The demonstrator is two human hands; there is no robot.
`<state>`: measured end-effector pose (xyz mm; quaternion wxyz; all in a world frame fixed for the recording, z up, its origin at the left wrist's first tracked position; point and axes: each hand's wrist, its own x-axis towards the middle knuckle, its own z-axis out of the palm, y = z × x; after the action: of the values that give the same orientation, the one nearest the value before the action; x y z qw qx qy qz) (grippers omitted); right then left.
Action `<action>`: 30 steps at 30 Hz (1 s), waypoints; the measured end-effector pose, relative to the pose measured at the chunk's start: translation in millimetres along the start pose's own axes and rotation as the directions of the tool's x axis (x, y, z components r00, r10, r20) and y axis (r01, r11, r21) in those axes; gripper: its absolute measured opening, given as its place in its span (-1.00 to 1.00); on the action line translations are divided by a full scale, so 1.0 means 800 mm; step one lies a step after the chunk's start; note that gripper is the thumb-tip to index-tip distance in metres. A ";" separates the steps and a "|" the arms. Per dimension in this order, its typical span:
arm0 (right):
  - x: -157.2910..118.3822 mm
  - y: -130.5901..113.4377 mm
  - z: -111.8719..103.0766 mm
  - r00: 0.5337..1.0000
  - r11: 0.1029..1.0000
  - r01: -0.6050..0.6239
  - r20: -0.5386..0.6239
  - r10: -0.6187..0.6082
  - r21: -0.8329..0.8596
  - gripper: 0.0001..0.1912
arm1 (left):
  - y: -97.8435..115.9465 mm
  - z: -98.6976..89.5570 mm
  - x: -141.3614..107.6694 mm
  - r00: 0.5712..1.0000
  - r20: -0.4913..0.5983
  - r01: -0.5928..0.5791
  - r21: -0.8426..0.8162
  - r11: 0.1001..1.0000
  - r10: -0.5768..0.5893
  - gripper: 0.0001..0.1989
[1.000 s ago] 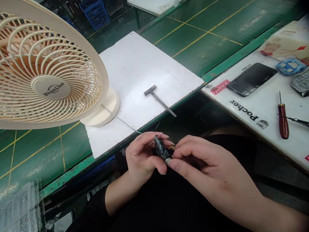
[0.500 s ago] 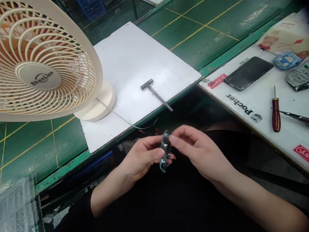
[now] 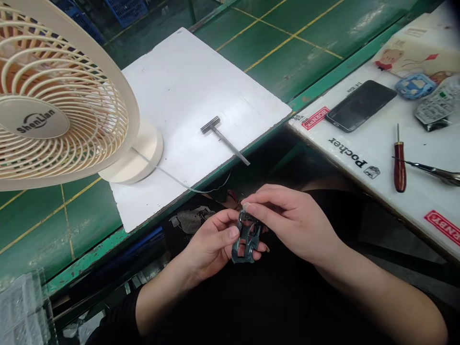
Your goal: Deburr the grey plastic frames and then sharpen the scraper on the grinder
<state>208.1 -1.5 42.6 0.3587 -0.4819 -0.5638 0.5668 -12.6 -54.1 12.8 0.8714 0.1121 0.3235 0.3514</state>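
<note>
Low in front of my body is a small dark green toy car body (image 3: 247, 239), a glossy shell with open window gaps. My left hand (image 3: 215, 239) grips it from the side, thumb on the near edge and fingers curled beneath. At the shell's far end, my right hand (image 3: 287, 215) has thumb and forefinger pinched together against it. Whether a small piece sits between those fingertips is hidden.
A cream fan (image 3: 64, 96) stands left on a white board (image 3: 172, 86), with a T-shaped metal tool (image 3: 226, 139) nearby. On the right-hand table (image 3: 391, 211) lie a phone (image 3: 361, 105), a wooden-handled screwdriver (image 3: 399, 167), tweezers (image 3: 431, 171) and a blue car-shaped item (image 3: 415, 86).
The toy car body has been turned from edge-on so its broad face with the window gaps shows. My right fingertips have shifted slightly left along its far end. The whole view has shifted slightly.
</note>
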 end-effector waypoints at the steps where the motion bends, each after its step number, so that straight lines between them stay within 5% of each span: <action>1: 0.000 0.000 -0.002 1.000 1.000 0.009 0.000 -0.009 -0.004 -0.85 | -0.001 0.000 0.001 1.000 0.006 0.005 -0.002 1.000 -0.005 -0.60; 7: -0.005 -0.004 -0.015 1.000 1.000 0.009 0.004 -0.009 0.012 -0.88 | 0.003 0.004 0.017 0.998 0.055 0.034 0.008 0.999 -0.035 -0.61; 11: -0.030 0.002 -0.061 0.969 0.998 -0.030 -0.248 0.015 -0.055 -0.77 | 0.014 0.015 0.027 0.999 0.042 0.012 0.017 1.000 -0.013 -0.64; 13: -0.053 0.013 -0.102 0.895 0.978 -0.103 -0.446 0.012 -0.181 -0.74 | 0.022 0.019 0.033 1.000 0.006 -0.014 0.039 0.999 0.014 -0.66; 16: -0.094 0.035 -0.176 0.714 0.870 -0.318 -0.699 -0.043 -0.377 -0.65 | 0.033 0.020 0.047 0.994 -0.108 0.012 0.101 0.995 -0.001 -0.60; 18: -0.118 0.050 -0.224 0.596 0.806 -0.419 -0.796 -0.103 -0.418 -0.62 | 0.037 0.022 0.059 0.979 -0.204 0.018 0.119 0.993 0.007 -0.57; 20: -0.134 0.064 -0.263 0.526 0.758 -0.482 -0.837 -0.152 -0.440 -0.61 | 0.036 0.025 0.071 0.962 -0.271 0.034 0.128 0.991 0.002 -0.54; 22: -0.139 0.076 -0.293 0.545 0.726 -0.501 -0.824 -0.159 -0.471 -0.59 | 0.033 0.031 0.081 0.959 -0.282 0.063 0.131 0.989 -0.024 -0.52; 27: -0.122 0.104 -0.337 0.710 0.712 -0.463 -0.701 -0.059 -0.528 -0.53 | 0.028 0.052 0.099 0.985 -0.155 0.098 0.107 0.989 -0.080 -0.46; 30: -0.109 0.113 -0.346 0.727 0.708 -0.462 -0.685 -0.042 -0.534 -0.57 | 0.028 0.069 0.102 0.993 -0.095 0.076 0.093 0.993 -0.067 -0.44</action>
<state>507.8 -12.8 -6.1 0.2595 -0.8090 -0.5035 0.1575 54.9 19.9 25.4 0.8613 0.1260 0.3835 0.3085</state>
